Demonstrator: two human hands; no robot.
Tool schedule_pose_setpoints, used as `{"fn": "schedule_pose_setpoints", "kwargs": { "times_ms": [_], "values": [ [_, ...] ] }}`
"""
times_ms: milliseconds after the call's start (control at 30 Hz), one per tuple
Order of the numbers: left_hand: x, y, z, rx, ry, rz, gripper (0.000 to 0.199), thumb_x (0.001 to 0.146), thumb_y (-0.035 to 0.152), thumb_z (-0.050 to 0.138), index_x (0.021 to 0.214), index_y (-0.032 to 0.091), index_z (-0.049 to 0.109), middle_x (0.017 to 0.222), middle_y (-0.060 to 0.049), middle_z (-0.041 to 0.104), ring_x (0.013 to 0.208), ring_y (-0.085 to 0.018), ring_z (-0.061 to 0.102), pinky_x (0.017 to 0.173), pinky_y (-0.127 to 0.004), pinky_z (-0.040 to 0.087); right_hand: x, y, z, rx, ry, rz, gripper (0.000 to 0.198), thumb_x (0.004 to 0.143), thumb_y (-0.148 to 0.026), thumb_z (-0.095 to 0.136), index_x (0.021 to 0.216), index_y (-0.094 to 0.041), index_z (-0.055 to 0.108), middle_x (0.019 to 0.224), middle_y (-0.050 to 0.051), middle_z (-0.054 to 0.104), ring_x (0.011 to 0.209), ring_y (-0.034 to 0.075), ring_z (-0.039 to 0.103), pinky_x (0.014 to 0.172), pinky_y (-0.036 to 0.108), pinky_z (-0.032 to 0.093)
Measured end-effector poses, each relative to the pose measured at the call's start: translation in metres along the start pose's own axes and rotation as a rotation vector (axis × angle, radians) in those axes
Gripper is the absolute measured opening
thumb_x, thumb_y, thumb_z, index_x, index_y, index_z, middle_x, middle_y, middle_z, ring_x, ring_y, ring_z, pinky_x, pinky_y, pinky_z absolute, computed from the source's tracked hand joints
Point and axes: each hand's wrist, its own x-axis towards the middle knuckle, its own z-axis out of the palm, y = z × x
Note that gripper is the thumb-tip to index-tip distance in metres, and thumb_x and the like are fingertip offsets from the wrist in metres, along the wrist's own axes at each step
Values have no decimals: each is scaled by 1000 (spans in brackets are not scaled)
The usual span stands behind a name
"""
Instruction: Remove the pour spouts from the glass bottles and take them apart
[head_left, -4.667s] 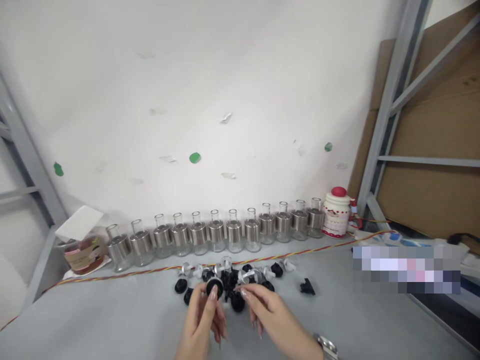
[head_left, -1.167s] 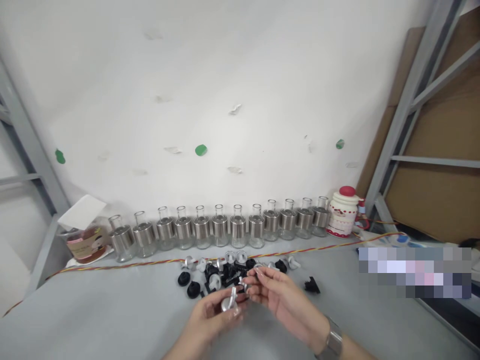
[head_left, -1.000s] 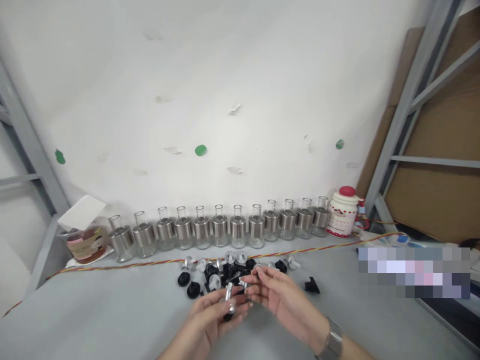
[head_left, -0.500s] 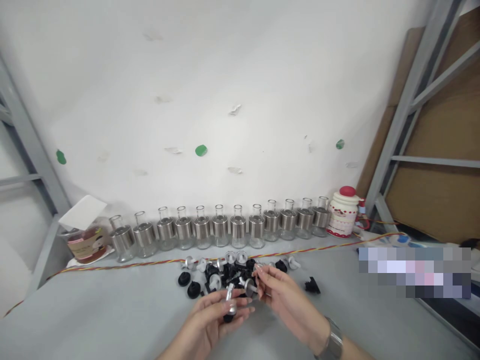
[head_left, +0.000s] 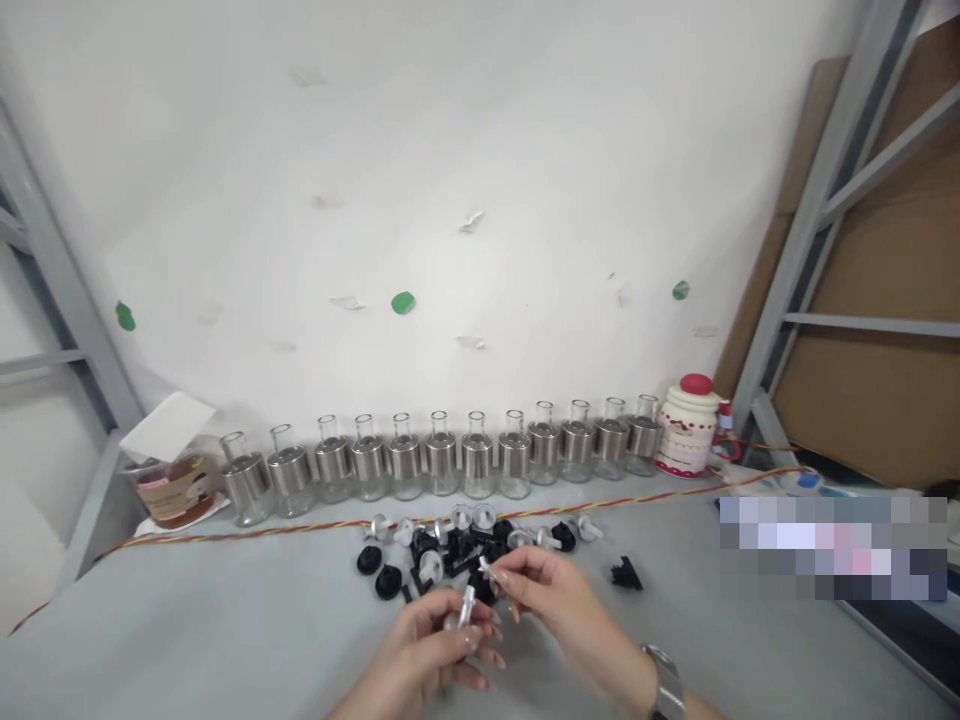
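Observation:
In my left hand [head_left: 435,645] there is a silver bottle pourer spout [head_left: 467,606], its narrow tube pointing up between thumb and fingers. The lower end of the spout is hidden by the fingers. My right hand [head_left: 551,595] is just to the right, with thumb and forefinger pinching a small silver piece [head_left: 484,566]; the fingers cover most of it. Behind both hands lies a pile of black plastic stoppers [head_left: 388,581] and silver caps with pale stems [head_left: 430,567]. The two held pieces are apart.
A row of glass bottles with steel sleeves [head_left: 477,455] stands along the wall. A twisted red-yellow wire [head_left: 300,527] runs before them. A jar with a red lid [head_left: 686,430] is at right, a labelled tub [head_left: 176,495] at left. One black part [head_left: 625,573] lies apart.
My right hand has moved left and slightly down, away from the pile, with a small silver piece in its pinch. The spout in my left hand has shifted slightly right.

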Motion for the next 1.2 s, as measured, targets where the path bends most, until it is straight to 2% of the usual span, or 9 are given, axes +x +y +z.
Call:
{"fn": "schedule_pose_setpoints", "kwargs": {
  "times_ms": [167, 433, 633, 767, 900, 1033, 1200],
  "values": [
    [0, -6, 1, 89, -86, 3, 30, 56, 34, 74, 77, 13, 65, 79, -6, 64, 68, -21, 62, 54, -27, 46, 0, 5, 5, -94, -21, -17, 25, 57, -39, 71, 63, -16, 64, 54, -2, 58, 49, 11, 49, 50, 24, 39],
    [1, -11, -2, 130, -153, 16, 30, 58, 35, 72, 78, 14, 64, 79, -5, 64, 65, -18, 63, 53, -25, 46, -2, 11, 6, -146, -85, -18, 26, 61, -40, 68, 61, -15, 61, 53, -1, 59, 46, 11, 50, 48, 23, 39],
    [0, -11, -1, 157, -141, 0, 33, 56, 36, 73, 78, 13, 64, 79, -7, 66, 64, -19, 63, 52, -24, 45, -2, 14, 7, -153, -76, -24, 26, 61, -40, 68, 60, -15, 60, 49, -2, 57, 45, 11, 49, 48, 23, 38],
    [-1, -9, 2, 49, -130, -27, 30, 54, 34, 75, 75, 14, 65, 77, -6, 67, 63, -17, 63, 60, -27, 46, -3, 11, 7, -198, -74, -63, 25, 60, -41, 69, 60, -16, 64, 53, -1, 57, 49, 12, 49, 50, 23, 39],
    [0, -7, 2, 44, -128, 21, 26, 59, 35, 73, 71, 14, 65, 74, -5, 66, 58, -14, 63, 55, -24, 47, -4, 3, 5, -271, -83, -140, 38, 70, -51, 55, 67, -17, 71, 62, 2, 54, 58, 14, 52, 58, 26, 41],
    [2, -7, -2, 109, -92, 55, 30, 61, 39, 70, 75, 14, 64, 70, -2, 64, 50, -11, 61, 49, -21, 48, -3, 4, 3, -306, -28, -170, 52, 77, -58, 39, 74, -17, 73, 62, 3, 52, 63, 16, 50, 68, 31, 40],
    [3, -13, -3, 178, -79, 95, 31, 60, 39, 71, 75, 13, 63, 67, -1, 61, 48, -9, 60, 47, -19, 48, -4, 7, 5, -275, -9, -150, 52, 77, -56, 40, 68, -17, 72, 67, 4, 54, 67, 17, 52, 75, 33, 39]
  ]
}}
